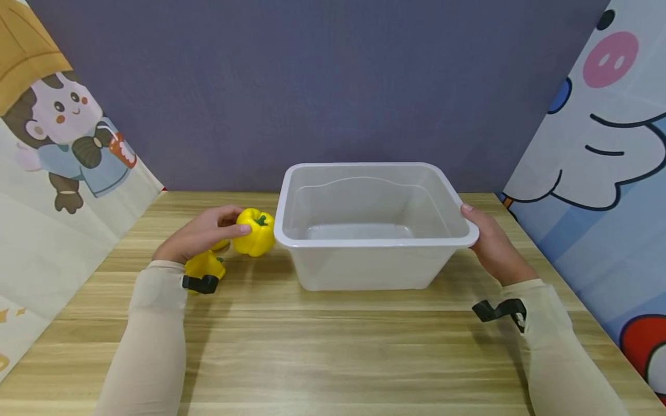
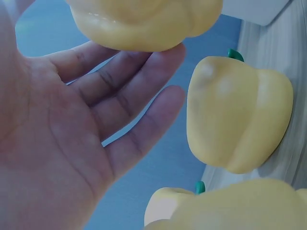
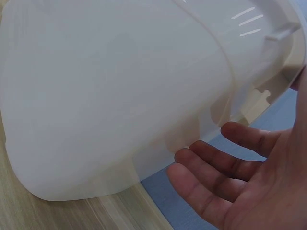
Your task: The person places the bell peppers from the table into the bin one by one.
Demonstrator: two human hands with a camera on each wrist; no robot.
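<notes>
Yellow and lobed with a green stem, a bell pepper [image 1: 255, 238] sits at the fingertips of the left hand [image 1: 196, 234], whose grip is clamped on it between thumb and fingers, just beside the left rim of a white plastic bin [image 1: 372, 268]; whether pepper and rim touch cannot be told. Further yellow peppers [image 1: 204, 266] lie on the wood-grained worktop [image 1: 333, 352] near the left wrist, partly hidden by hand and arm in the head view. The bin stands upright on the worktop, its opening upward. At its right end, the right hand [image 1: 494, 245] sets its thumb on the rim and its fingers by the outer wall, the grip clamped on the rim. Beige sleeves [image 1: 156, 341] cover both arms. Behind rises a grey-blue panel [image 1: 333, 92], flanked by cartoon-printed sheets [image 1: 610, 144].
</notes>
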